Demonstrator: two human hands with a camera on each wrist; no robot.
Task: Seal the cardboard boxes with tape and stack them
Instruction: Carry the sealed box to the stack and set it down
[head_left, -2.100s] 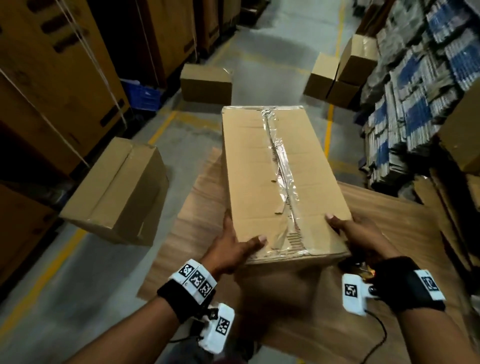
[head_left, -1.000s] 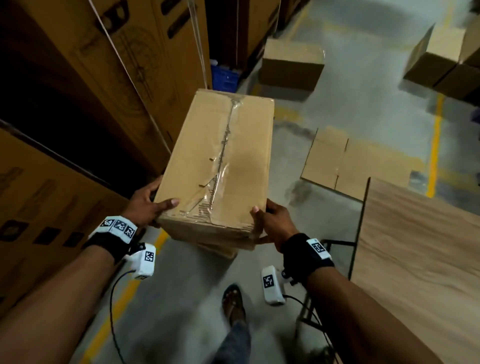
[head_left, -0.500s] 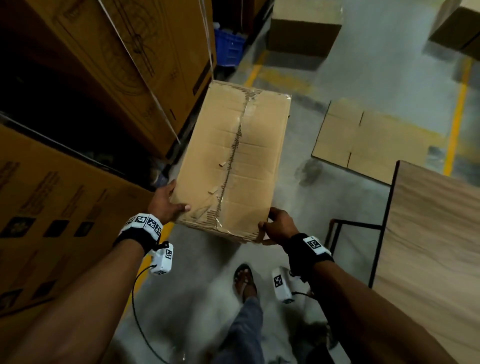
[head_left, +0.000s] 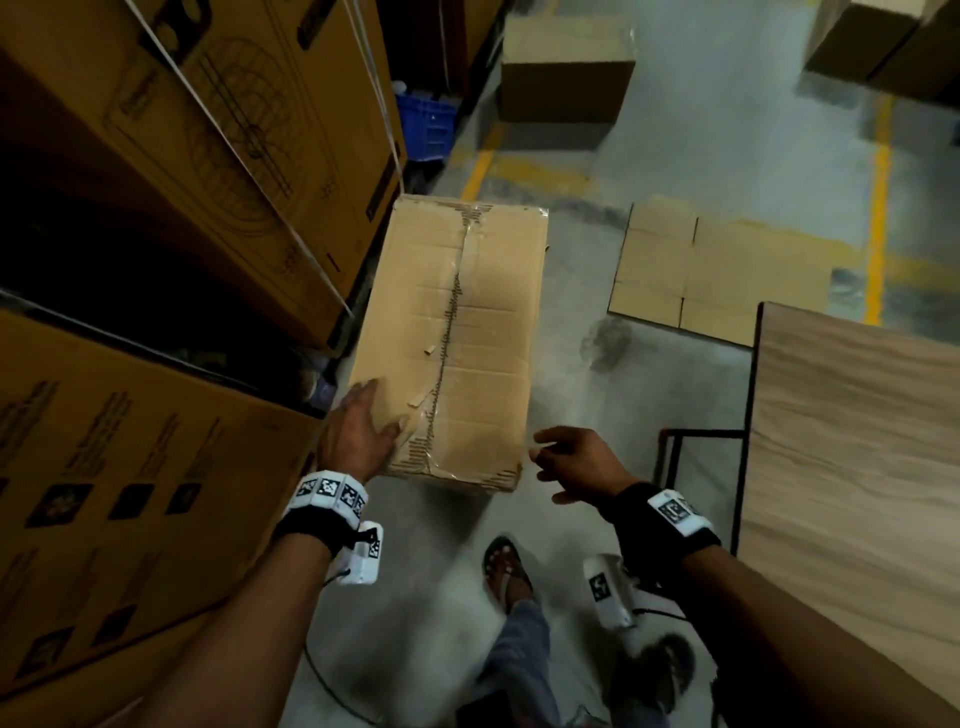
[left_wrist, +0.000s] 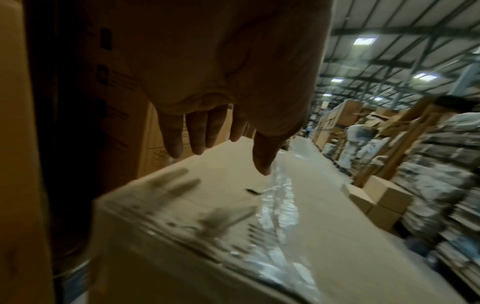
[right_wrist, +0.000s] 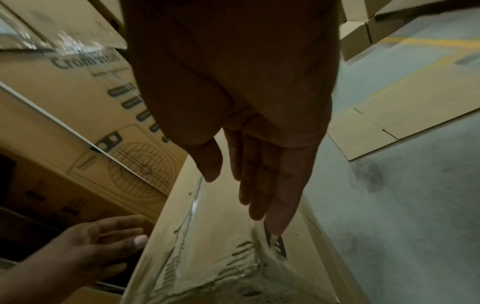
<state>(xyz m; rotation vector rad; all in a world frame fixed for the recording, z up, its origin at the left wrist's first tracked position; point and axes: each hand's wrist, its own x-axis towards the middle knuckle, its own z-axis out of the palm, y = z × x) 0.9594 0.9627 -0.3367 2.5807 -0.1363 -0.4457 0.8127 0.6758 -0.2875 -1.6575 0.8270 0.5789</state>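
Grey warehouse floor is seen beneath a taped cardboard box, set beside printed cartons on the left. Its near left corner is overlapped by the left hand, fingers straight; actual contact cannot be told. Just right, the right hand is held empty, fingers relaxed.

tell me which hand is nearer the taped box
Left. The left hand lies over the taped box at its near left corner, fingers straight. The right hand is off its near right corner, a gap showing between them.
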